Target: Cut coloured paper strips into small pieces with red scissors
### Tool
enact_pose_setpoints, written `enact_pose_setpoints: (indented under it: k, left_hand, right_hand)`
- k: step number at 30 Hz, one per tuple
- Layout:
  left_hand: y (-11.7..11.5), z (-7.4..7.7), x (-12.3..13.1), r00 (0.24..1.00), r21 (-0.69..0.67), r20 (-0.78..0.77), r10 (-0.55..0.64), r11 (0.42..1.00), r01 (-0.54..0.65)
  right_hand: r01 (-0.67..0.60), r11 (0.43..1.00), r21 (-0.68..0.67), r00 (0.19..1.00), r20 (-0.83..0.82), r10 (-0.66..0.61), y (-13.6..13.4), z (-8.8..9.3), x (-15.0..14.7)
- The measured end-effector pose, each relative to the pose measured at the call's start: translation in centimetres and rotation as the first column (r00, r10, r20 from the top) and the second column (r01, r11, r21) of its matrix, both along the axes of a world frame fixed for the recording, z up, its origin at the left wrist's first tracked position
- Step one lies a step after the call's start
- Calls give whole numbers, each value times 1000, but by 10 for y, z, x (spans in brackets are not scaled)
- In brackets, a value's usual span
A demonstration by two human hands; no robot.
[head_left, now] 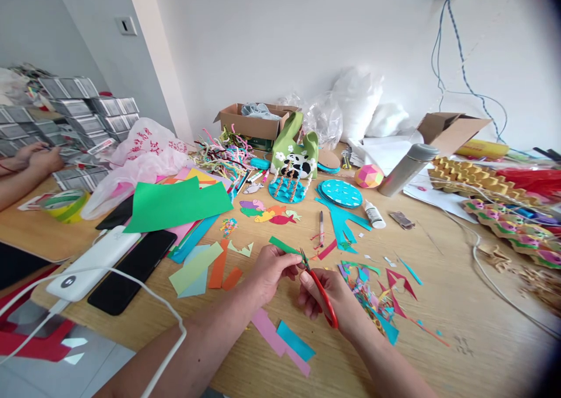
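Note:
My left hand [274,269] pinches a narrow green paper strip [283,245] between thumb and fingers. In my right hand [326,296] is a pair of red-handled scissors [322,296], its blades at the right end of the strip. Both hands are close together above the wooden table. Beyond them lie several colourful paper fish [283,218]. Just past the scissors are a pen [321,225] and a red paper strip [327,249]. A heap of paper scraps [372,298] sits right of my right hand. Pink paper [268,331] and blue paper [295,339] lie below my hands.
Left are green card [175,205], a black phone [131,272] and a white power bank [94,263] with a cable. Farther back stand a panda bag [294,155], blue discs [342,193], a glue bottle [374,215] and a grey flask [407,170]. Another person's hands [41,158] show at far left.

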State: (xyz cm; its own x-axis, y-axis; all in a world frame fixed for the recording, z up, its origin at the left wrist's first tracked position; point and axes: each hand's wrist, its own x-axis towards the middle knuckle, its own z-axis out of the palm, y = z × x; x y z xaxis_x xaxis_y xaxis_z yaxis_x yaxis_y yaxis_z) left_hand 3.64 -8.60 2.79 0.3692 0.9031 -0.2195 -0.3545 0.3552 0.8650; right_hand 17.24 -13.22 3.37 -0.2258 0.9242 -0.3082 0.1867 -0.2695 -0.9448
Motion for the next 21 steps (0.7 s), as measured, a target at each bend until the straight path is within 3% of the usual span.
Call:
enact_pose_setpoints:
  k: [21]
  left_hand:
    - [2, 1, -2, 999, -17, -40, -22, 1000, 22]
  right_hand:
    - [11, 1000, -16, 999, 34, -11, -1, 5, -1]
